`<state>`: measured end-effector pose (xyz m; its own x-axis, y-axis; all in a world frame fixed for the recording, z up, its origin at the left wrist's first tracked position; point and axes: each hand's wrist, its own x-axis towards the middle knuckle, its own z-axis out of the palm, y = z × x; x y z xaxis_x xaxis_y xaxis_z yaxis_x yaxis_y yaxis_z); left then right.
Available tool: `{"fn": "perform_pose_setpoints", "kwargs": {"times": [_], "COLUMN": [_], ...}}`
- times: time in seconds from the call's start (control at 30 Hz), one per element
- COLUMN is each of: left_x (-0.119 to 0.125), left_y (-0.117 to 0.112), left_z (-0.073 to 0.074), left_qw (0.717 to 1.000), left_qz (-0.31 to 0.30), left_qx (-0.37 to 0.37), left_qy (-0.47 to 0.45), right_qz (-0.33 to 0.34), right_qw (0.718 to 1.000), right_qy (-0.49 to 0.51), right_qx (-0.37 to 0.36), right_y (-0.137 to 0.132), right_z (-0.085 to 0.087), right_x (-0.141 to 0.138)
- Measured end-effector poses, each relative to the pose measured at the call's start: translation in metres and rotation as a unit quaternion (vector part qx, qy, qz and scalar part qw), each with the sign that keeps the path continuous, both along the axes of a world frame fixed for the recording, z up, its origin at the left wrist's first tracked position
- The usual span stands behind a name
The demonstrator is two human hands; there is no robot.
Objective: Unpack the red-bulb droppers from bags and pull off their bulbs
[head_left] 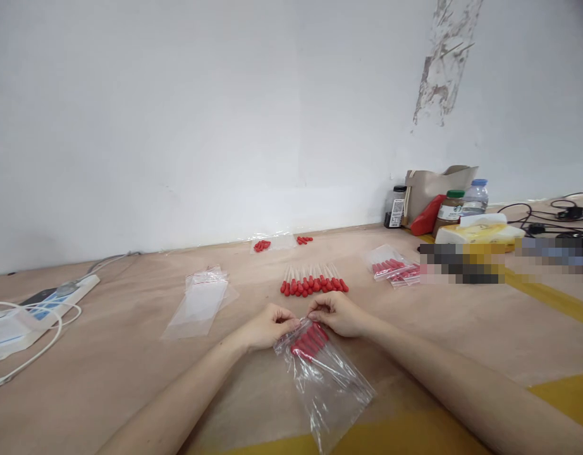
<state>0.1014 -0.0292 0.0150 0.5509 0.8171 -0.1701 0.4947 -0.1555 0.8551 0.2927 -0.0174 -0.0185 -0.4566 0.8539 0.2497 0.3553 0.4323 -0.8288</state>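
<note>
Both hands pinch the top edge of a clear zip bag [332, 392] that lies towards me on the table. Inside it are several red-capped droppers or pipettes [310, 341] with clear stems; their exact kind is hard to tell. My left hand [270, 327] is closed on the bag's left upper edge. My right hand [339, 314] grips the same edge a little to the right. Just beyond my hands lies a row of loose red-capped pieces [313, 284], their stems pointing away. Flat bags [203, 297] are stacked to the left.
Filled bags [393, 265] lie at the right, and small red pieces [262, 246] rest near the wall. A power strip [45, 316] with white cables is far left. Jars [450, 208], a water bottle [475, 197] and a tissue pack [481, 237] stand at the back right.
</note>
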Motion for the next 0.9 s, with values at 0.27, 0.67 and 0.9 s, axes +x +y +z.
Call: {"fn": "perform_pose_setpoints", "kwargs": {"times": [0.27, 0.67, 0.9], "left_x": [-0.001, -0.001, -0.003], "left_y": [0.006, 0.007, 0.008], "left_z": [-0.009, -0.015, -0.008], "left_qw": [0.994, 0.987, 0.987], "left_qz": [0.048, 0.066, 0.050], "left_qx": [-0.065, -0.108, -0.113], "left_qy": [-0.071, -0.102, -0.102], "right_qz": [0.014, 0.086, 0.039], "right_qw": [0.998, 0.983, 0.975], "right_qy": [0.028, -0.022, -0.038], "right_qx": [0.053, 0.159, 0.218], "right_y": [-0.007, -0.009, -0.017], "right_z": [0.003, 0.004, 0.003], "right_x": [-0.005, -0.004, -0.007]}}
